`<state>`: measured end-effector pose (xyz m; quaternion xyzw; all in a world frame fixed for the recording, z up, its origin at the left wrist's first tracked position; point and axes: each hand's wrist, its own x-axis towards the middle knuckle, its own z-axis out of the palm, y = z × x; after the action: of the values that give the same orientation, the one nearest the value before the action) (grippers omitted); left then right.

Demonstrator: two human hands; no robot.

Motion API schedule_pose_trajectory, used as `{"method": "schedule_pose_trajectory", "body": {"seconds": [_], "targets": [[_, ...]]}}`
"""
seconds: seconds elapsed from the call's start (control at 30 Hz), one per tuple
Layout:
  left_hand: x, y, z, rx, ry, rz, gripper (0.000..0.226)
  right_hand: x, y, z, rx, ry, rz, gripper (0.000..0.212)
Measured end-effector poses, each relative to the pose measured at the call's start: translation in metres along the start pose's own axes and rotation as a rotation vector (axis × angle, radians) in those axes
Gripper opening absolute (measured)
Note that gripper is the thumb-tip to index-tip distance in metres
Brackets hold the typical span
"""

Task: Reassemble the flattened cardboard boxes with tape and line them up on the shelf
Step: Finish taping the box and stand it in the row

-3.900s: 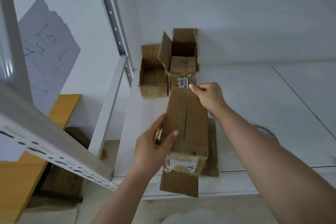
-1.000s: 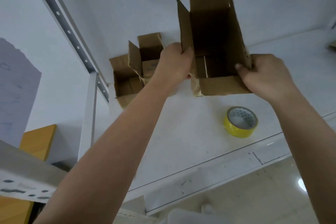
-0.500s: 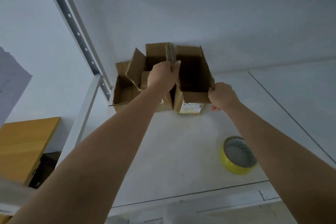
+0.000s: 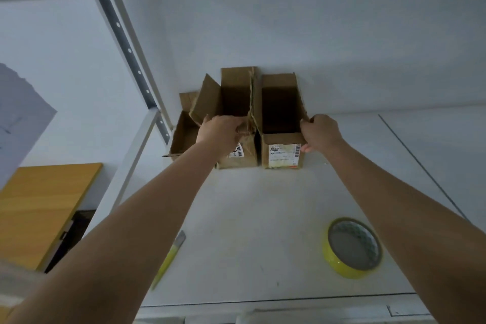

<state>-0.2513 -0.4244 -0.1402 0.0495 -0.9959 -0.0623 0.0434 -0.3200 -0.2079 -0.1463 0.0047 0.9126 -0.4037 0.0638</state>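
Three boxes stand in row at back of shelf (image 4: 236, 218). My right hand (image 4: 319, 133) pinches right wall of newest box (image 4: 282, 139); left hand (image 4: 222, 130) grips flaps between it and middle box (image 4: 236, 123). Tape roll (image 4: 352, 246) and cutter (image 4: 169, 258) lie near front. No flattened boxes in view; judge alignment nearly done.

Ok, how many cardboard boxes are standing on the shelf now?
3, in a row against the back wall: the right box held by the right hand, the middle box under the left hand, and the left box, partly hidden.
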Motion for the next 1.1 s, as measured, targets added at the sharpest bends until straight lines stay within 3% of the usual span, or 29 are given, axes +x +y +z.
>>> {"method": "schedule_pose_trajectory", "body": {"seconds": [0.17, 0.27, 0.4, 0.53, 0.63, 0.87, 1.1], "targets": [[0.000, 0.002, 0.011, 0.045, -0.058, -0.014, 0.058, -0.004, 0.006, 0.004, 0.073, -0.005, 0.026, 0.037], [-0.001, 0.001, 0.007, 0.007, -0.006, 0.021, 0.048, -0.012, 0.007, 0.003, 0.035, -0.043, 0.004, 0.053], [-0.010, 0.002, -0.007, -0.045, 0.117, 0.092, 0.028, -0.030, 0.005, -0.006, -0.253, 0.123, -0.099, 0.063], [-0.032, 0.003, -0.017, 0.019, 0.299, 0.161, 0.030, -0.055, 0.010, -0.013, -0.496, 0.266, -0.238, 0.052], [-0.051, 0.021, -0.023, 0.090, 0.416, 0.326, 0.034, -0.083, 0.021, -0.015, -0.647, 0.341, -0.305, 0.047], [-0.086, 0.082, -0.006, -0.034, 0.259, 0.622, 0.035, -0.161, 0.068, -0.033, -0.741, 0.389, -0.171, 0.047], [-0.119, 0.154, 0.017, -0.101, 0.135, 0.801, 0.040, -0.225, 0.120, -0.068, -0.806, 0.424, 0.017, 0.045]]}}
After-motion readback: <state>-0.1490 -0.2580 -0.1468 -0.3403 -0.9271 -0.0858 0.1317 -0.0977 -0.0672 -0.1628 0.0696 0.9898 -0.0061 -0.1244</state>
